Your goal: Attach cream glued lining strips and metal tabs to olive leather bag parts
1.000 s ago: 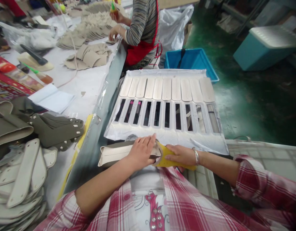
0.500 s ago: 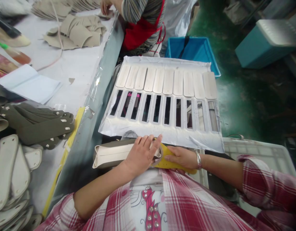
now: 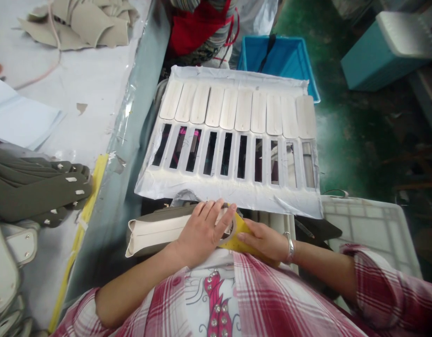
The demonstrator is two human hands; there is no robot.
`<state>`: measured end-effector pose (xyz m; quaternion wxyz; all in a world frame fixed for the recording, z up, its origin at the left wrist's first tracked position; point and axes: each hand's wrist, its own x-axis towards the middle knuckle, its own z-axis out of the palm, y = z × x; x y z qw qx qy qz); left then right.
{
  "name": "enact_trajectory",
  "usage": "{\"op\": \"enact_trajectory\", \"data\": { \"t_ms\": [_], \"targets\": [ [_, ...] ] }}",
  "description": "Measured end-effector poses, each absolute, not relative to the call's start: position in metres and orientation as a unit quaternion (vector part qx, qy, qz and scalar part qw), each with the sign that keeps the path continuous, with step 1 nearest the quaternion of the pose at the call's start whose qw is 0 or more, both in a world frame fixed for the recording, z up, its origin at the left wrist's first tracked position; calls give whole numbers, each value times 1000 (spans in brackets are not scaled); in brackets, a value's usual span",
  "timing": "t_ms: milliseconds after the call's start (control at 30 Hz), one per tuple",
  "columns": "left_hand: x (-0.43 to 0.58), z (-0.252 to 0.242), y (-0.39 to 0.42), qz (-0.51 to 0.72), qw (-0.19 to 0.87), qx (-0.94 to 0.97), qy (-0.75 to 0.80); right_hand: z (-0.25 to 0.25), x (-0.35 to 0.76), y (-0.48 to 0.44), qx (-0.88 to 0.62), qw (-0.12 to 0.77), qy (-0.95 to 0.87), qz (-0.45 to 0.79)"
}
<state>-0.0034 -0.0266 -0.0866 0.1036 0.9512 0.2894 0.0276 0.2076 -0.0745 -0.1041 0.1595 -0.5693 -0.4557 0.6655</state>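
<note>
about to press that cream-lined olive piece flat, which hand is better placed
Left, probably: the left hand lies on the cream-lined olive piece, while the right hand rests on the yellow piece.

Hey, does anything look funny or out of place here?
Yes, a little. A small tan scrap lies alone on the white table cover, away from the piled tan pieces. The two rightmost slots in the white slotted panel look pale, while the others look dark.

Strips [image 3: 230,110] in a row on slotted panel [image 3: 202,189], bin [image 3: 282,51] behind, crate [image 3: 366,229] right
</note>
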Motion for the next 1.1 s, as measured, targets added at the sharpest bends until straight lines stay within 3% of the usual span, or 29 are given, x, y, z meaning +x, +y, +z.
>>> {"op": "enact_trajectory", "data": {
  "t_ms": [133,367,600,767,833,1000,1100],
  "targets": [
    [-5,-89,-27,38,93,954,282,-104,204,-81,-564,120,-550,604],
    [-6,-94,-28,46,84,954,284,-105,191,-89,-606,137,-515,591],
    [-3,-86,-26,30,119,942,312,-95,163,-85,-654,207,-461,563],
    [-10,-83,-30,52,130,943,303,-72,166,-100,-625,210,-317,682],
    [-15,-83,-30,48,126,941,310,-60,176,-107,-611,278,-311,673],
    [-19,-82,-31,38,128,930,342,-46,178,-89,-538,600,-239,542],
    [-17,-80,-34,52,121,927,350,-50,158,-64,-510,669,-223,493]
  ]
}}
